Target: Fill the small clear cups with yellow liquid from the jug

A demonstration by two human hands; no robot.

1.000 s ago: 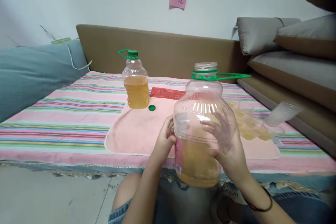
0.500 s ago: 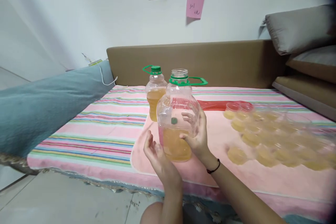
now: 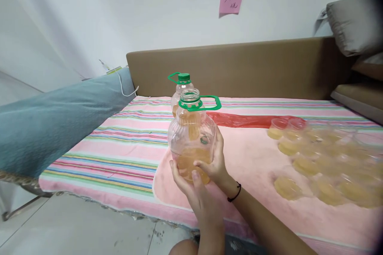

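Observation:
An uncapped clear plastic jug with a green carry handle is held upright in front of me, its lower part filled with amber liquid. My right hand wraps its right side, thumb across the front. Low on the left, my left hand cups the jug, fingers along its side and thumb on the front. Behind it stands a second jug with a green cap, partly hidden by the first. Several clear plastic cups of amber liquid stand close together to the right.
A red plastic bag lies flat behind the pink mat on a striped sheet. A brown headboard runs along the wall. Blue fabric covers a raised side at left; cushions are stacked at right.
My left hand has closed in against the jug's lower left side. The jug has moved slightly left and down, and the view has shifted a little.

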